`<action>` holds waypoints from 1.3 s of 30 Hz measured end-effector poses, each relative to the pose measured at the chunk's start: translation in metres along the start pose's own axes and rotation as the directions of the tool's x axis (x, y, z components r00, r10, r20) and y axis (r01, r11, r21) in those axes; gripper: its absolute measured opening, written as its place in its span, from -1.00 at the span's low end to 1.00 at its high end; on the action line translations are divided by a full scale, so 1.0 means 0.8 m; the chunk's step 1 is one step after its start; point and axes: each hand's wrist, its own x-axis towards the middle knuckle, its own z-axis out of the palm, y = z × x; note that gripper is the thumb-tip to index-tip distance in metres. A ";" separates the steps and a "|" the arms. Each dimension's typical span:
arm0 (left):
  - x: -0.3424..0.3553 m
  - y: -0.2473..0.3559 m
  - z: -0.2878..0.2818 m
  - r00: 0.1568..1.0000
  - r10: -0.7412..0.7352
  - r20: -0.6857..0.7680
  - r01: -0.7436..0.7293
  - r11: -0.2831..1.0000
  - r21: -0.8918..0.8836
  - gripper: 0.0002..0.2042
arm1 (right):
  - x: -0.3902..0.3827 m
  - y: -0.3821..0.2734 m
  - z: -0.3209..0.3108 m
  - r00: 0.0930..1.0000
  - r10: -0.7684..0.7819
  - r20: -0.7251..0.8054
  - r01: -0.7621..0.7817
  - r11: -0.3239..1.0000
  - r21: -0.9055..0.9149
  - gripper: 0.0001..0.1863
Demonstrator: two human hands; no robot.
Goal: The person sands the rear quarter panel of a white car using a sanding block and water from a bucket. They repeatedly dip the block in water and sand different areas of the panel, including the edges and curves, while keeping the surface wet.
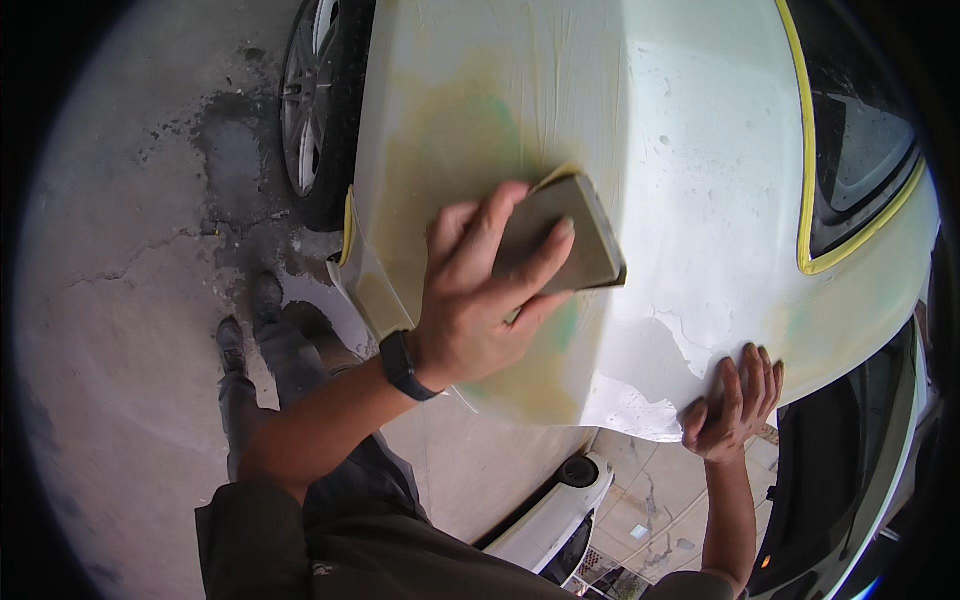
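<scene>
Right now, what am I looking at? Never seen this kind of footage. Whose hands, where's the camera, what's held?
No machine here: a person works with two bare hands. The single picture comes from a fisheye camera on their head, looking down, so straight edges bend near the rim. The left hand, with a dark wristband, presses a grey sanding block against a white car body panel that has yellowish-green patches. The right hand rests flat on the panel's lower edge, holding nothing. Yellow masking tape borders the headlight. A wheel and cracked concrete floor show on the left.

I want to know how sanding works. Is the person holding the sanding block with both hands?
No, only the left hand grips the sanding block; the right hand rests flat on the car panel.
</scene>
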 end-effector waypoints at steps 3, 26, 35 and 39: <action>-0.020 -0.001 -0.001 0.998 0.058 0.024 -0.056 0.996 -0.066 -0.25 | -0.001 -0.001 0.001 1.000 -0.004 -0.003 0.004 1.000 0.002 -0.44; 0.021 -0.065 -0.012 0.991 0.054 -0.125 -0.047 0.997 0.053 -0.31 | -0.012 0.005 0.001 0.999 -0.011 0.033 0.011 1.000 -0.011 -0.38; -0.136 -0.026 -0.009 0.978 -0.190 -0.083 0.184 0.981 -0.067 -0.24 | -0.015 0.009 0.001 0.999 -0.042 0.029 0.042 0.999 -0.026 -0.36; 0.032 -0.086 -0.027 0.936 -0.284 -0.210 0.294 0.956 0.018 -0.42 | -0.014 0.009 0.001 0.999 -0.034 0.037 0.036 0.999 -0.038 -0.36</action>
